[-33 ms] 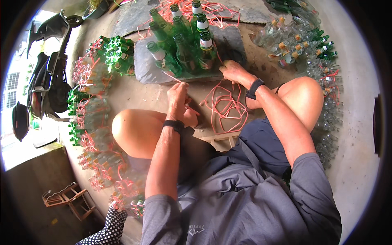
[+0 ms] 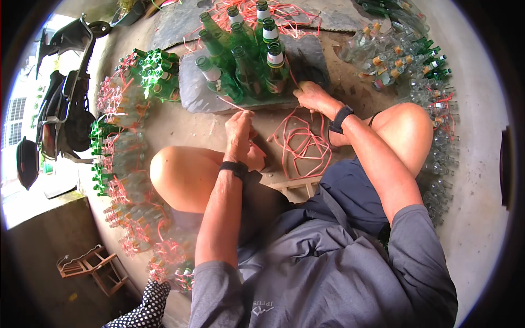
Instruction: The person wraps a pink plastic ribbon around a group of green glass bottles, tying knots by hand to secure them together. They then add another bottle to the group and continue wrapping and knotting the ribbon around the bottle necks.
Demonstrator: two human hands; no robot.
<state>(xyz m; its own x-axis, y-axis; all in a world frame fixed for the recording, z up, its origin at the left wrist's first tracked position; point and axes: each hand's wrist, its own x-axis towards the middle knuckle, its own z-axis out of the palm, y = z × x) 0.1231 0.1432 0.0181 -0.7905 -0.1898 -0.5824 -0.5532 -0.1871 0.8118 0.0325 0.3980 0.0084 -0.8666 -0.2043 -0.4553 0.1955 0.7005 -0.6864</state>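
Observation:
Several green glass bottles (image 2: 238, 63) stand upright in a tight cluster on a grey stone slab (image 2: 194, 90) in front of me. My left hand (image 2: 238, 130) is closed on one end of a pink plastic cord (image 2: 232, 103), which runs up to the foot of the near left bottle. At the slab's near right edge, my right hand (image 2: 316, 99) pinches another stretch of cord, which rises beside the bottles' right side. Below that hand, loose loops of cord (image 2: 301, 143) lie on the ground between my feet. How the cord passes behind the bottles is hidden.
More pink cord (image 2: 273, 13) is heaped beyond the slab. Tied bundles of clear and green bottles (image 2: 123, 147) line the left side; loose clear bottles (image 2: 383, 54) pile up at the right. A motorbike (image 2: 68, 98) and a small wooden stool (image 2: 93, 268) stand farther left.
My left hand has shifted very slightly to the right, still on the cord. My right hand and the bottles look almost the same.

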